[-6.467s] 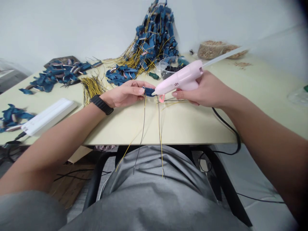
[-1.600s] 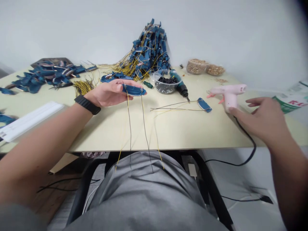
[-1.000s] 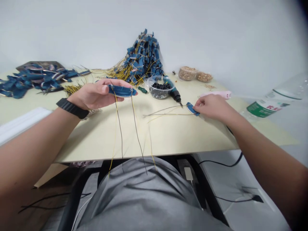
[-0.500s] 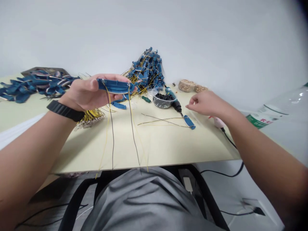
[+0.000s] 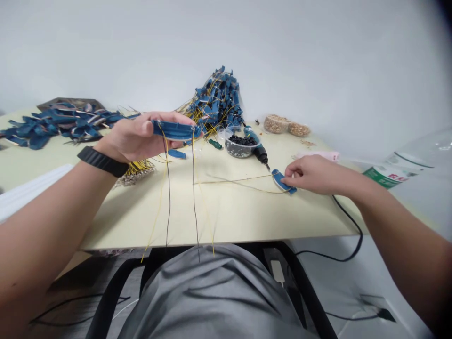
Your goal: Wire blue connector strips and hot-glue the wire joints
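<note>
A worker's left hand (image 5: 132, 136), a black band (image 5: 102, 161) at the wrist, holds a blue part (image 5: 176, 130) above the table (image 5: 229, 216), its grip narrow, with thumb and fingers closed about one end. Black and yellow wires (image 5: 168, 197) hang from both ends of the part toward the gray-clad lap. The right hand (image 5: 310, 174) bends over a second blue part (image 5: 276, 177) lying on the table, fingertips drawn together and touching it; whether that grip pinches the part or only rests on it cannot be told. Thin wires (image 5: 240, 180) trail from this part toward the left. Near it stand a clear tub (image 5: 238, 150) of black pieces and a power tool (image 5: 261, 154), while a pink tool (image 5: 332, 155) lies partly hidden behind the right hand. A tall heap (image 5: 219, 101) of blue parts rises against the wall, and another pile (image 5: 63, 125) spreads at left.
</note>
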